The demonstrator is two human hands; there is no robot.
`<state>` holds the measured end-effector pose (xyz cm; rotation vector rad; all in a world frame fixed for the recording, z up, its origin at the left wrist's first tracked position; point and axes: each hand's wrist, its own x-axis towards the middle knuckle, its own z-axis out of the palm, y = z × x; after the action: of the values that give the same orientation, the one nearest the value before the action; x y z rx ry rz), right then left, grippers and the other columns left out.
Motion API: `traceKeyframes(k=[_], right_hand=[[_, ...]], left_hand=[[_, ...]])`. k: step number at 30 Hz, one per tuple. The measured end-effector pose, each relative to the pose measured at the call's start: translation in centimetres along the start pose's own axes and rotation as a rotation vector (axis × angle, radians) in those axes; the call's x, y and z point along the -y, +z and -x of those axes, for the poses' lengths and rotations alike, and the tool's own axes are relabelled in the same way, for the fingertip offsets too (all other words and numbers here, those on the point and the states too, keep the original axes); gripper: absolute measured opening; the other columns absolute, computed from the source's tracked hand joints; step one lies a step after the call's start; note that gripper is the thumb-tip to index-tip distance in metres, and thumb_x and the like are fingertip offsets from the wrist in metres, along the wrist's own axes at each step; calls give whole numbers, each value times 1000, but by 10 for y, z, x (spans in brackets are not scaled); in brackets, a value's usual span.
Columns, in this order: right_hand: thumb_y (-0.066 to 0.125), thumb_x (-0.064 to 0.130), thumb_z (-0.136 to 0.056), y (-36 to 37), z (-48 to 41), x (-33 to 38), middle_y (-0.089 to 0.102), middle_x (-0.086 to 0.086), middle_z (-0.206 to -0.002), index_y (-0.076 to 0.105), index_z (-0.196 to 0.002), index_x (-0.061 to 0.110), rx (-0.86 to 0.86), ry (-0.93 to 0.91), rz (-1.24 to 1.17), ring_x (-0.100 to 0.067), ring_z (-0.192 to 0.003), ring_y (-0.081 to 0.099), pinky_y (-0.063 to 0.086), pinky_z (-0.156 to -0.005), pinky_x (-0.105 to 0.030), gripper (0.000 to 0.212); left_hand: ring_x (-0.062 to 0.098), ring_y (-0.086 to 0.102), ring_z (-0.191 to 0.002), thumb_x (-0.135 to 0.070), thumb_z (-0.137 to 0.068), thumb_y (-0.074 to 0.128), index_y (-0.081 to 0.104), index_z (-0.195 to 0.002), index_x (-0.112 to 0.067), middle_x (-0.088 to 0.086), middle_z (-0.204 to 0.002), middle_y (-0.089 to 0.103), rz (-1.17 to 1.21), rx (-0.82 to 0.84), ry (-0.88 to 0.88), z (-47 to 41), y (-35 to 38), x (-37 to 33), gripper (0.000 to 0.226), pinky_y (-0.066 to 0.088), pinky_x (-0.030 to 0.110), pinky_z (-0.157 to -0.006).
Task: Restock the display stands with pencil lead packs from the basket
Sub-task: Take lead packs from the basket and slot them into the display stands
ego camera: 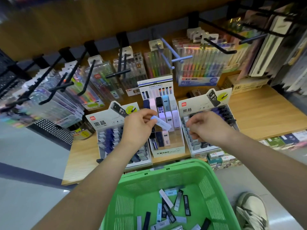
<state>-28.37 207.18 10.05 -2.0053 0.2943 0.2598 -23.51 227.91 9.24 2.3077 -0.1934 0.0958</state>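
Far L: black perforated metal bin [49, 128], and above it clear pen sets [69, 103] hanging on black hooks [56, 87], text too blurred to read.

L display stand [103, 118]: white header card w/ red logo, "黑晶" and a pictured pack marked "HB 0.7". Its rows hold dark blue and grey packs.

L hand [137, 128] is just above that stand. Its fingers [147, 113] are curled and pinch a pale blue lead pack [163, 123] by one end. The pack is tilted and reaches out over the middle stand's slots.

Middle stand [167, 152]: clear tiered box, front label "MONO graph MG". It holds navy, pink, lilac, white and blue packs upright in columns.

R hand [206, 128] hovers over the R display stand [196, 107], fingers [194, 120] curled in. Can't tell if anything is in them. Same "黑晶" header and "HB 0.7" pic on this stand, w/ dark packs in the back rows.

Behind, a highlighter set [199, 68] hangs on a hook. Its blue label isn't legible.

All 3 stands sit on a light wood counter [257, 113]. Floor [33, 163] is pale grey.

Green plastic basket [212, 180] is in front, below the counter edge. Loose lead packs [166, 198] in black, grey and pale blue lie in it, one reading "HB". A beige sneaker [252, 211] is R of it.
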Motion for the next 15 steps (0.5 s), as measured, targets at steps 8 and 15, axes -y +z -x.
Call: traceKeyframes(k=[8, 15], right_hand=[[50, 10, -95, 36, -3, -39, 64, -7, -123, 59, -130, 13, 181, -21, 328, -20, -96, 64, 52, -76, -25, 36], [55, 12, -93, 52, -8, -49, 48, -8, -147, 42, -146, 14, 279, 14, 413, -20, -114, 59, 48, -92, -27, 55]], left_hand=[[6, 55, -79, -20, -87, 68, 72, -104, -23, -6, -92, 69, -266, 169, 135, 3, 41, 13, 17, 40, 16, -73], [19, 45, -92, -26, -89, 64, 73, -104, -21, -5, -95, 72, -541, 189, 452, 0, 56, 17, 18, 43, 34, -81]])
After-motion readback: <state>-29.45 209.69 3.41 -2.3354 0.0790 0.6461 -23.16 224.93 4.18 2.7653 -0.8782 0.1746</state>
